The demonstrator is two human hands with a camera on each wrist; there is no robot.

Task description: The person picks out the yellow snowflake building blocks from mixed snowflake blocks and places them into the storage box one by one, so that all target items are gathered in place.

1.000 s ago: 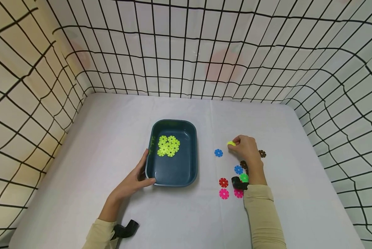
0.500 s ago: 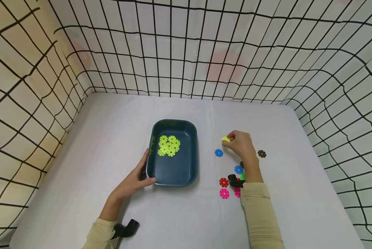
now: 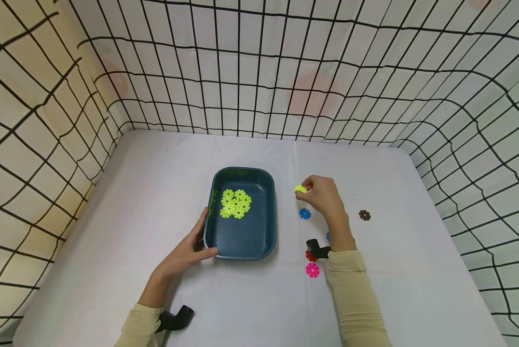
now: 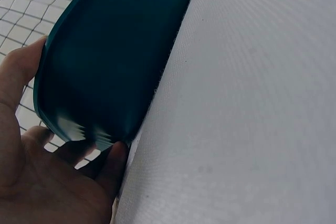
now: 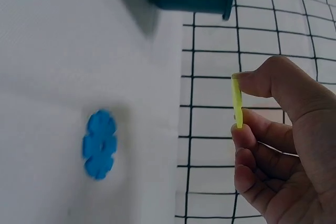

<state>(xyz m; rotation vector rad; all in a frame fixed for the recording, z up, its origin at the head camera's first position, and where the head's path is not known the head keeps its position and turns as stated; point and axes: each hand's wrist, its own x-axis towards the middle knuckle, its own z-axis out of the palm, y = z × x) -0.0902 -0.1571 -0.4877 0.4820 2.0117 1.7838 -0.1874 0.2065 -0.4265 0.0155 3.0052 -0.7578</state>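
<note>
My right hand (image 3: 324,195) pinches a yellow snowflake-shaped disc (image 3: 300,189) between thumb and fingertips, right of the dark blue-green plastic tub (image 3: 259,236). In the right wrist view this yellow disc (image 5: 237,100) is seen edge-on, raised above the cloth. Inside the tub, several yellow discs (image 3: 235,205) lie in a heap toward the left. My left hand (image 3: 185,253) holds the tub's near left corner, thumb at the near rim and fingers along the left side. The left wrist view shows its fingers against the tub's outer wall (image 4: 105,66). A blue disc (image 3: 305,213) lies just below the right hand.
A brown disc (image 3: 364,215) lies to the right. Nearer me are a red disc (image 3: 311,257), partly covered by the black wrist mount (image 3: 318,249), and a pink disc (image 3: 312,270). My right forearm hides other discs. Black wire mesh (image 3: 259,72) borders the white-clothed table (image 3: 168,164).
My right hand has moved left and slightly away from me with the yellow disc, toward the tub. The left hand and tub have stayed in place.
</note>
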